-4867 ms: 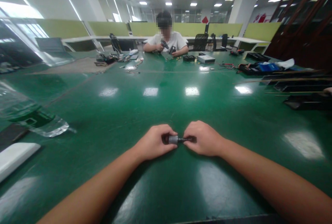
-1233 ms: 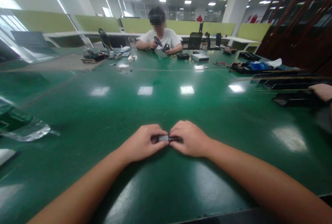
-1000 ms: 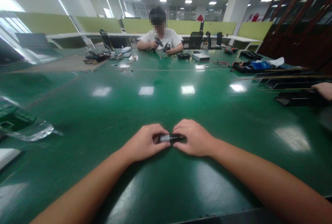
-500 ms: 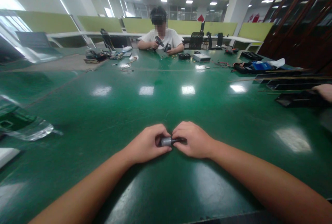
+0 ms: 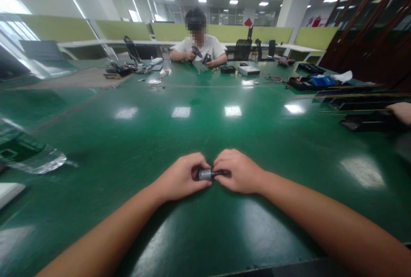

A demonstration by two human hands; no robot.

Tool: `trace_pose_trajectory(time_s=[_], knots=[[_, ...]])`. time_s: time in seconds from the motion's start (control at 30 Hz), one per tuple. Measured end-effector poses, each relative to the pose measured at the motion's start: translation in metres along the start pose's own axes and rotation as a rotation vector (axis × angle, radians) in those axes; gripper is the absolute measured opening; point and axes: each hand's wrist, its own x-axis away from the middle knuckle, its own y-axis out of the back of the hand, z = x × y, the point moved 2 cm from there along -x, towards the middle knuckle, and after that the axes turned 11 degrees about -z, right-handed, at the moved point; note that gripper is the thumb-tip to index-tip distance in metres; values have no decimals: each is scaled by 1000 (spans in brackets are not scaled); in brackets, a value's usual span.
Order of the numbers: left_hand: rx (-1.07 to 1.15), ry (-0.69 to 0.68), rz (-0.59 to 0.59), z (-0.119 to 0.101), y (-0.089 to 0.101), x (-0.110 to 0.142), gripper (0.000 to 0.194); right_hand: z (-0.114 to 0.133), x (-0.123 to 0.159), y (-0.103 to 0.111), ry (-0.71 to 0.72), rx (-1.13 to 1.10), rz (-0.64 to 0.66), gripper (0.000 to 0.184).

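My left hand [image 5: 186,176] is closed on a small grey cylinder [image 5: 204,174], gripping it between thumb and fingers. The cylinder lies sideways, low over the green table, its left end hidden in the palm. From its right end a thin dark stem [image 5: 217,174] runs into my right hand [image 5: 237,172], whose thumb and fingertips pinch it. What kind of part this is I cannot make out. The two hands almost touch at the fingertips.
A clear bottle [image 5: 30,153] and a white object [image 5: 9,193] are at the left. Black channel-like pieces [image 5: 359,122] lie at the right, with another person's hand [image 5: 400,111] on them. Across the green table [image 5: 205,131], a person [image 5: 210,48] holds a dark tool.
Both hands stay in place. Since one second ago my left thumb has dropped slightly, showing more of the cylinder, and the dark part beside my right fingers looks thinner.
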Motion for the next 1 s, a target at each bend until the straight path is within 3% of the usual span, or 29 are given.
trace_pose_trajectory(time_s=[1.0], knots=[[-6,6,22,2,1,0,19,-1,1,3,1,6,9,9]])
